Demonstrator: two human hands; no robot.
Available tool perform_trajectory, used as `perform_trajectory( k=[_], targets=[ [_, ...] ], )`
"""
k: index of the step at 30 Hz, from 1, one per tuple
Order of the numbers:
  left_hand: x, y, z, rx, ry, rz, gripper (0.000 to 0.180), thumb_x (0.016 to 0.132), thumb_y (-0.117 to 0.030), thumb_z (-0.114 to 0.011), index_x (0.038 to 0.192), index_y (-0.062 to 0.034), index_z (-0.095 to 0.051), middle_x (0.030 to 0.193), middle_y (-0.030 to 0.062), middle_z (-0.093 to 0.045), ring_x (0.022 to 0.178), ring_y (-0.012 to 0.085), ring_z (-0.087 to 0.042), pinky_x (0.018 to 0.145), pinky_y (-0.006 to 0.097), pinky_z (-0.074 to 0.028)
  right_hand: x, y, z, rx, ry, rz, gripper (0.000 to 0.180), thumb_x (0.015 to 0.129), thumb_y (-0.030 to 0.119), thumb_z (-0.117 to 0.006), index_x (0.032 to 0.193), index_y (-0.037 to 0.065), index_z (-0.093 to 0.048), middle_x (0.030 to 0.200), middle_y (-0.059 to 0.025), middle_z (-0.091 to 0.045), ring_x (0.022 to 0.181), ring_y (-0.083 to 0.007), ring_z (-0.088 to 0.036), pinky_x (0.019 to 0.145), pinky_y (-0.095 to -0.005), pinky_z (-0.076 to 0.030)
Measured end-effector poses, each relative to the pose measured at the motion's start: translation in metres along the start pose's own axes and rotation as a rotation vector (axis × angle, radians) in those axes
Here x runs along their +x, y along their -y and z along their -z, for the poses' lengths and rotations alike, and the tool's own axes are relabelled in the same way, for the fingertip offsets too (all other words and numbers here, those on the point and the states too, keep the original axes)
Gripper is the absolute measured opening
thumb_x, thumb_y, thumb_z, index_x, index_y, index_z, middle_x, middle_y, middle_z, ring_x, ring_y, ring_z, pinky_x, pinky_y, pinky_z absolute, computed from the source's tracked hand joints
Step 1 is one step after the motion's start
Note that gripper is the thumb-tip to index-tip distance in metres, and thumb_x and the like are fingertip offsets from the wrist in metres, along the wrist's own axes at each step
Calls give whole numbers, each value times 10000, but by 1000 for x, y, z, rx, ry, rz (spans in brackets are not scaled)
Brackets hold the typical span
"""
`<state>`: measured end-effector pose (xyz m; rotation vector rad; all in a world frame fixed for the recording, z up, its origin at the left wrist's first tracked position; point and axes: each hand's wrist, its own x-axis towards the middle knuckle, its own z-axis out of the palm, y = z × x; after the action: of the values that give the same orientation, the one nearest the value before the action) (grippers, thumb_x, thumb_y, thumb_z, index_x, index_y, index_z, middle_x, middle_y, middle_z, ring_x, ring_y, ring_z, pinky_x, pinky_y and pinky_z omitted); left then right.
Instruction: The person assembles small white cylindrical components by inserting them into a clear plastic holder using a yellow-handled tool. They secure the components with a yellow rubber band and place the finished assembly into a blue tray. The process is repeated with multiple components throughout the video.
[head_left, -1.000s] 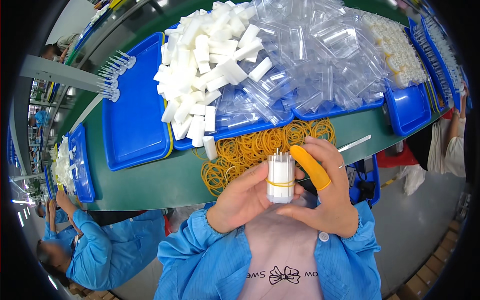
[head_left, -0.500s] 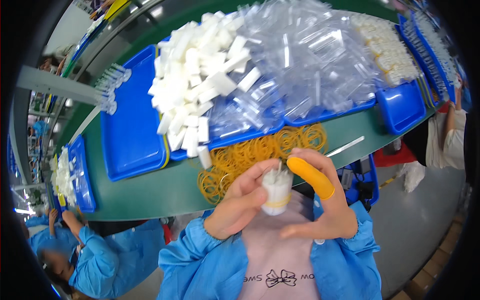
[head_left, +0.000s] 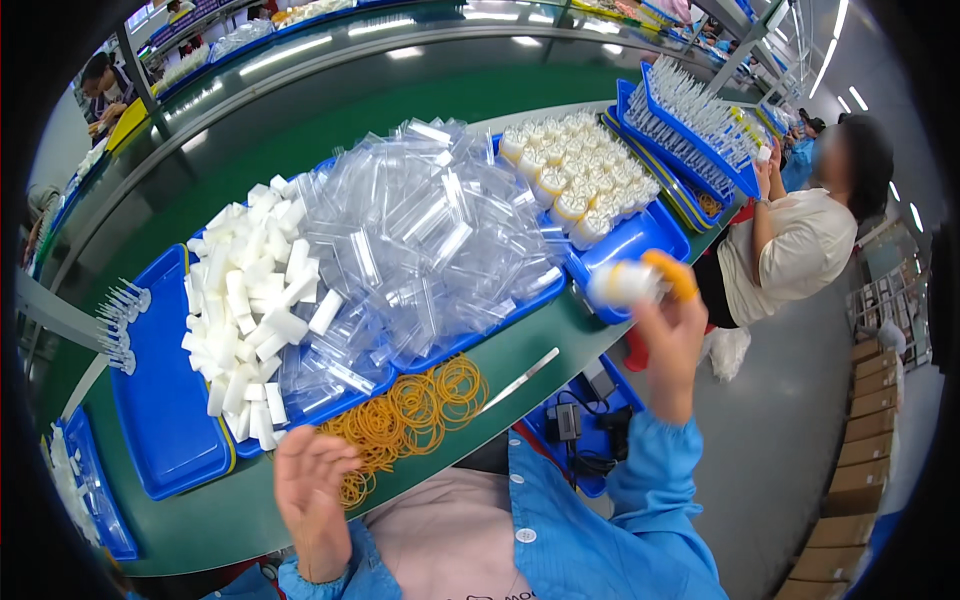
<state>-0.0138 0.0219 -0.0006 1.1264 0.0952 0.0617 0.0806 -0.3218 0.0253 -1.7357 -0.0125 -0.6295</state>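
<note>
Gripped in the raised right hand (head_left: pixel 672 318), a white banded bundle (head_left: pixel 622 284) sits over the blue tray (head_left: pixel 640 245) of finished bundles; an orange finger cot (head_left: pixel 672 274) covers one fingertip. Left hand (head_left: pixel 312 487) hovers loosely open, holding nothing, just beside the pile of yellow rubber bands (head_left: pixel 410 410) on the green table (head_left: pixel 200 510).

Clear plastic bags (head_left: pixel 420 240), white foam blocks (head_left: pixel 250 300), blue trays (head_left: pixel 160 400).
</note>
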Motion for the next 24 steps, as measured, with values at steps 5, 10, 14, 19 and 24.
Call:
perform_trajectory(
  k=[5,10,14,19,24],
  targets=[
    [4,-18,29,39,-175,-127,563,842,-275,-611,1265,9,-373,945,87,-508,852,167,-527,807,296,-460,87,-108,75,-377,-275,-45,400,763,127,-709,1129,23,-584,885,-28,-549,639,-59,-484,581,-185,-409],
    [8,-21,46,-13,-249,-125,378,872,-179,-564,1176,-8,-420,911,86,-522,818,170,-540,779,303,-461,130,-155,96,-441,-286,-117,473,747,198,-731,1151,16,-564,959,-92,-535,665,-113,-564,573,-209,-471],
    [14,-23,48,-65,-231,-133,301,883,-161,-548,1124,-18,-439,884,77,-510,811,163,-527,772,305,-454,137,-160,96,-383,-259,-130,547,763,171,-714,1232,6,-486,1074,-134,-494,771,-173,-623,586,-251,-527],
    [19,-23,46,-147,-226,-116,229,899,-138,-526,1089,-33,-451,856,68,-502,778,154,-496,745,306,-440,106,-144,78,-495,-360,128,501,786,103,-664,1234,1,-465,1115,-122,-507,795,-183,-621,693,-281,-515],
    [24,-19,46,-171,-228,-87,197,905,-121,-518,1078,-48,-458,852,61,-501,757,147,-473,732,308,-427,58,-74,29,-486,-55,62,399,781,51,-630,1158,8,-508,897,-63,-628,836,-159,-610,786,-290,-480]
  ],
)
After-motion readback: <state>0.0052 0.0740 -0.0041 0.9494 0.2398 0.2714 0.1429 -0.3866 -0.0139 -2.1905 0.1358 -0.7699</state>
